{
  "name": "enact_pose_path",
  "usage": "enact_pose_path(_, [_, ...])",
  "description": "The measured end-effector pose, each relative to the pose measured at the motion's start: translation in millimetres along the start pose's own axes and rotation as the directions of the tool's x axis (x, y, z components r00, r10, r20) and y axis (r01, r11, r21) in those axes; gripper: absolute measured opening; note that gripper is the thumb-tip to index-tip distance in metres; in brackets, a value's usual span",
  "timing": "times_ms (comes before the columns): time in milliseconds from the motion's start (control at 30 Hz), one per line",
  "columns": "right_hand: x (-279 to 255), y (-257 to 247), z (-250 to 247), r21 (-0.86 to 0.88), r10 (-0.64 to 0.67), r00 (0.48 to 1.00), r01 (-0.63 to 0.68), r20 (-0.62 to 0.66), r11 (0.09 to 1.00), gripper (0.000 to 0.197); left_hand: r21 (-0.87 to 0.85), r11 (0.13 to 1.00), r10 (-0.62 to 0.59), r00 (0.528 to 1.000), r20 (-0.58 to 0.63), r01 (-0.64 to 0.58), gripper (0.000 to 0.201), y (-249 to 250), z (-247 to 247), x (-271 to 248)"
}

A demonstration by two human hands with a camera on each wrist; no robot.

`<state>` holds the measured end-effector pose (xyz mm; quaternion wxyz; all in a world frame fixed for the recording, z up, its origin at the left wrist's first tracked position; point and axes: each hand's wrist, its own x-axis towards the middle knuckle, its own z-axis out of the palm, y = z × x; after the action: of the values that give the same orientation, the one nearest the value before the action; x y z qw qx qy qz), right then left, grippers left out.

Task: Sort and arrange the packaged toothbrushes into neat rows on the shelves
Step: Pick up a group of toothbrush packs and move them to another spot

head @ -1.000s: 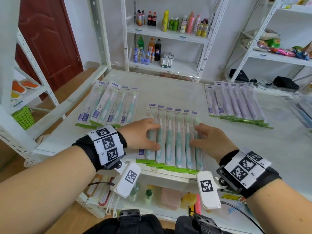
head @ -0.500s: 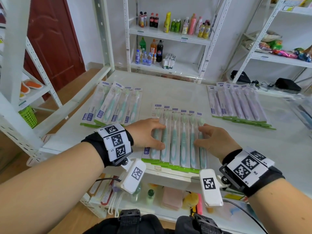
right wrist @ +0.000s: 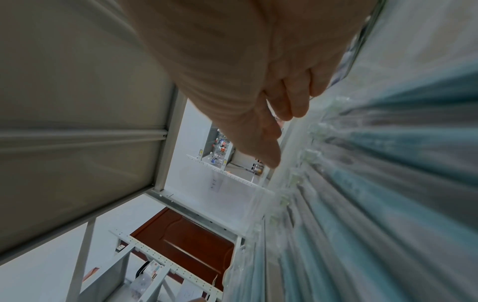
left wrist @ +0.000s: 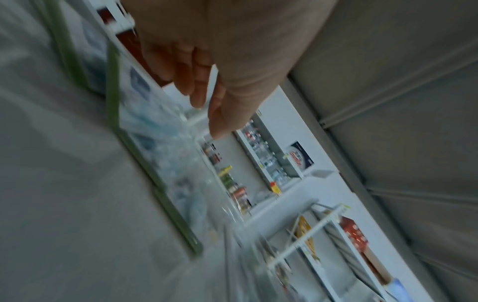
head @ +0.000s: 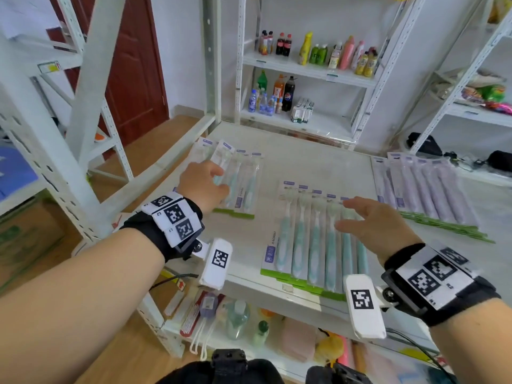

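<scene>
- A stockroom of white metal racks; the toothbrushes lie on one wide shelf (head: pixel 318 167), with bottled drinks on racks behind.
- The left hand (head: pixel 203 185) rests, fingers loosely bent, on the ragged left pile (head: pixel 241 184). Whether it actually pinches a pack I cannot tell.
- The right hand (head: pixel 371 223) hovers flat, gripping nothing, over the middle teal row (head: pixel 310 245), right of that pile.
- Middle row and, further right, the purple row (head: pixel 426 189) look squared up. The left pile sits fanned and overlapping, so I'd say it is what's left.
- One pack edge reads roughly "HAOBILI"; other print is too small.
</scene>
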<state>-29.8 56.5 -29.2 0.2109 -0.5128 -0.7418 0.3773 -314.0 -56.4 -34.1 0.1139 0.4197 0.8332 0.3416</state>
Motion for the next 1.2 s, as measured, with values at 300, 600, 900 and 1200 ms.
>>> enact_pose_path(300, [13.1,-51.2,38.5,0.009,-0.129,0.991,0.129,0.038,0.992,0.041,0.328,0.936,-0.168,0.981,0.101,0.126,0.064,-19.4,-13.8,19.9])
enact_pose_path(600, [34.1,-95.2,79.4,0.028,-0.065,0.972,0.06,0.227,0.998,0.043,0.364,0.927,-0.175,0.965,0.195,0.095,0.035,-21.6,-23.4,31.6])
enact_pose_path(900, [51.3,-121.8,113.5,-0.268,0.067,0.943,0.025,0.327,0.963,0.042,-0.035,0.967,-0.228,0.915,0.334,0.253,0.023,-31.3,-40.1,21.6])
enact_pose_path(1200, [72.1,-119.9,139.6,-0.55,0.086,0.957,0.085,0.277,0.831,0.046,-0.689,0.55,-0.267,0.881,0.39,0.472,0.013,-59.0,-22.5,-4.2])
